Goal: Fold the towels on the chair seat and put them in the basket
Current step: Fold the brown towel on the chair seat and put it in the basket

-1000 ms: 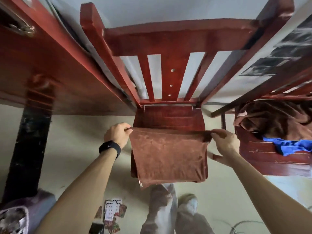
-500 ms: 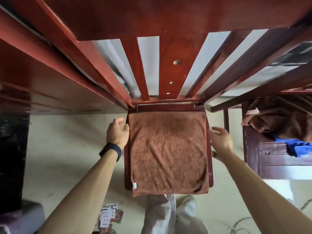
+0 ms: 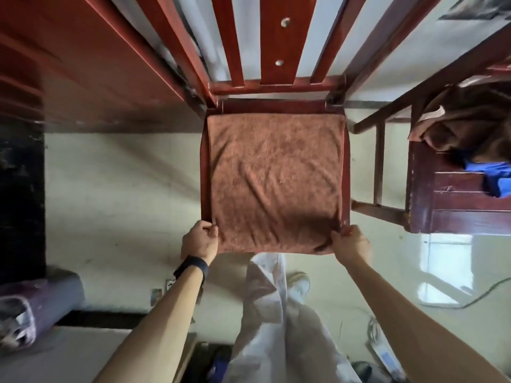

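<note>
The left hand (image 3: 199, 240) has a closed grip on the lower-left corner of the brown towel (image 3: 273, 181), fingers curled round the cloth. The right hand (image 3: 349, 244) has a closed grip on the lower-right corner, where the fabric bunches into a dark wad. That wad is the first risk. If the right grip has caught a fold rather than the true corner, the near edge will probably travel crooked and the halves will not meet squarely. The towel lies spread over the chair seat (image 3: 205, 167) in the centre of the frame, its near edge hanging off the front rim toward the person. Nothing holds its far edge by the backrest. On that glossy wood, a pull toward the body could drag the whole towel off the seat onto the floor below instead of folding it. One hand lifting ahead of the other would skew it the same way. At the right of the frame, a second chair (image 3: 456, 200) carries a heap of brown towels (image 3: 470, 125) and a blue cloth (image 3: 495, 175) that droops over the seat edge. A knock from the right elbow might tip these off. I cannot pick out the basket with certainty.
</note>
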{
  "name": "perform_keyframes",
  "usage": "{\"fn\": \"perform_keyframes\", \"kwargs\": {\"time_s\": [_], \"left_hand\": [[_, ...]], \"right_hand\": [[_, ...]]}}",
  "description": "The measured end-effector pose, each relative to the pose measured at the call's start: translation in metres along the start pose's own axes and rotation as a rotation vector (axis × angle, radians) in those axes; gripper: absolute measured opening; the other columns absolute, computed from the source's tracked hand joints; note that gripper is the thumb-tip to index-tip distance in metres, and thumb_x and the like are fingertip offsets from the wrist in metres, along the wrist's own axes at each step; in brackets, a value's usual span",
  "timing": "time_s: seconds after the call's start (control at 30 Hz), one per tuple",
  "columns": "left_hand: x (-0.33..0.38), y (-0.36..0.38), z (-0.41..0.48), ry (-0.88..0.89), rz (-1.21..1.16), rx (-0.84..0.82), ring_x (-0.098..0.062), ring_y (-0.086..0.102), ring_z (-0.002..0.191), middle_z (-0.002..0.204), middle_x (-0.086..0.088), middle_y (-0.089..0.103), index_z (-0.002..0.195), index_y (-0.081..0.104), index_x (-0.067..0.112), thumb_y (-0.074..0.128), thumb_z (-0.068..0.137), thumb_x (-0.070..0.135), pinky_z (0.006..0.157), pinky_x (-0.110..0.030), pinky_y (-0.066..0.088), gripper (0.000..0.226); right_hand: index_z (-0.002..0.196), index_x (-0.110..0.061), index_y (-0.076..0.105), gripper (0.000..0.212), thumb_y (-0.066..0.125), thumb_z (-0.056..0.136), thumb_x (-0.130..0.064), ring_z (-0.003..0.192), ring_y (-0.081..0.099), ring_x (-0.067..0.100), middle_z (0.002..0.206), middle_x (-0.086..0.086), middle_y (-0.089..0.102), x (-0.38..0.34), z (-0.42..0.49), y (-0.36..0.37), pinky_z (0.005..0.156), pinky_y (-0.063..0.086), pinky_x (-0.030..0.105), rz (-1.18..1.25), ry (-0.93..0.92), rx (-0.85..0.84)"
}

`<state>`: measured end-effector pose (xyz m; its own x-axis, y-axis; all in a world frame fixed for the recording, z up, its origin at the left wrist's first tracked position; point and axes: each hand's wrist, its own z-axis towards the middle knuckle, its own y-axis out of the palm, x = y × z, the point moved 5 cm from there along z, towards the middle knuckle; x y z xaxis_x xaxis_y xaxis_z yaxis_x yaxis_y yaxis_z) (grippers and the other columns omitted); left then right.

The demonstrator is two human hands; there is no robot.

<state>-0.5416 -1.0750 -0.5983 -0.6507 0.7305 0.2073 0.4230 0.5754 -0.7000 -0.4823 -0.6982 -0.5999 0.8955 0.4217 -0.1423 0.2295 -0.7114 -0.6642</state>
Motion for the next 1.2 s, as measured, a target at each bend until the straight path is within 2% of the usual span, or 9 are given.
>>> {"fn": "perform_keyframes", "kwargs": {"time_s": [0.2,0.4,0.53,0.6,0.67,0.73,0.83,0.97,1.2], "left_hand": [[0.005,-0.020,-0.021,-0.032,-0.072,0.006,-0.034,0.061,0.103,0.111,-0.010,0.068,0.108,0.065,0.012,0.046,0.100,0.025,0.080,-0.031,0.045,0.024],[-0.005,-0.033,-0.029,-0.115,-0.220,-0.025,-0.036,0.068,0.084,0.096,-0.017,0.069,0.098,0.059,0.012,0.041,0.094,0.038,0.075,-0.044,0.058,0.032],[-0.006,-0.027,-0.042,-0.107,-0.329,-0.071,-0.030,0.064,0.087,0.098,-0.005,0.061,0.102,0.056,0.016,0.050,0.098,0.032,0.078,-0.048,0.059,0.018],[-0.006,-0.016,-0.047,-0.096,-0.403,-0.127,-0.022,0.061,0.079,0.095,-0.002,0.060,0.106,0.054,0.014,0.055,0.098,0.028,0.081,-0.046,0.059,0.016],[-0.008,-0.005,-0.049,-0.090,-0.445,-0.190,-0.015,0.057,0.072,0.089,0.004,0.059,0.102,0.055,0.016,0.062,0.094,0.022,0.081,-0.042,0.056,0.013],[-0.015,0.009,-0.047,-0.099,-0.426,-0.265,-0.022,0.060,0.073,0.084,0.000,0.062,0.092,0.058,0.014,0.068,0.087,0.018,0.076,-0.041,0.054,0.012],[-0.031,0.019,-0.039,-0.087,-0.249,-0.236,-0.034,0.068,0.082,0.076,-0.003,0.067,0.080,0.058,0.018,0.065,0.084,0.023,0.077,-0.042,0.055,0.010],[-0.040,0.022,-0.035,-0.143,-0.275,-0.198,-0.024,0.072,0.082,0.077,0.001,0.071,0.080,0.056,0.021,0.059,0.093,0.025,0.082,-0.046,0.057,0.014],[-0.041,0.024,-0.038,-0.108,-0.162,-0.158,-0.032,0.065,0.094,0.094,-0.009,0.071,0.097,0.069,0.012,0.058,0.093,0.028,0.081,-0.035,0.049,0.020]], "right_hand": [[0.103,-0.016,0.058,0.027,0.058,0.090,-0.040,0.098,0.062,0.036,0.103,0.012,0.067,0.001,-0.021,-0.019,0.081,0.048,0.038,0.004,-0.044,0.074],[0.107,-0.013,0.058,0.028,0.059,0.094,-0.037,0.101,0.063,0.036,0.104,0.011,0.071,-0.005,-0.041,-0.041,0.082,0.045,0.036,0.182,-0.089,0.091],[0.112,-0.016,0.060,0.033,0.074,0.086,-0.030,0.084,0.067,0.026,0.101,0.009,0.071,0.015,-0.036,-0.032,0.079,0.057,0.041,0.448,-0.022,-0.102],[0.116,-0.012,0.060,0.036,0.077,0.084,-0.011,0.084,0.066,0.023,0.100,0.010,0.070,0.024,-0.032,-0.021,0.073,0.054,0.034,0.562,0.026,-0.243],[0.114,-0.010,0.064,0.034,0.075,0.083,-0.002,0.073,0.062,0.020,0.089,0.004,0.069,0.032,-0.027,-0.012,0.062,0.050,0.025,0.454,0.005,-0.275],[0.112,-0.011,0.068,0.028,0.074,0.085,-0.009,0.069,0.058,0.018,0.084,0.000,0.068,0.042,-0.021,-0.003,0.061,0.050,0.027,0.354,0.005,-0.240],[0.109,-0.018,0.065,0.033,0.078,0.081,-0.032,0.082,0.067,0.022,0.090,0.001,0.072,0.050,-0.021,0.010,0.082,0.057,0.044,0.324,0.070,-0.230],[0.099,-0.027,0.062,0.039,0.079,0.074,-0.052,0.082,0.071,0.021,0.081,-0.001,0.074,0.045,-0.023,0.027,0.085,0.058,0.046,0.378,0.086,-0.256],[0.099,-0.019,0.063,0.025,0.066,0.086,-0.040,0.086,0.072,0.020,0.094,0.002,0.071,0.036,-0.029,0.031,0.079,0.059,0.043,0.533,0.141,-0.227]]}}
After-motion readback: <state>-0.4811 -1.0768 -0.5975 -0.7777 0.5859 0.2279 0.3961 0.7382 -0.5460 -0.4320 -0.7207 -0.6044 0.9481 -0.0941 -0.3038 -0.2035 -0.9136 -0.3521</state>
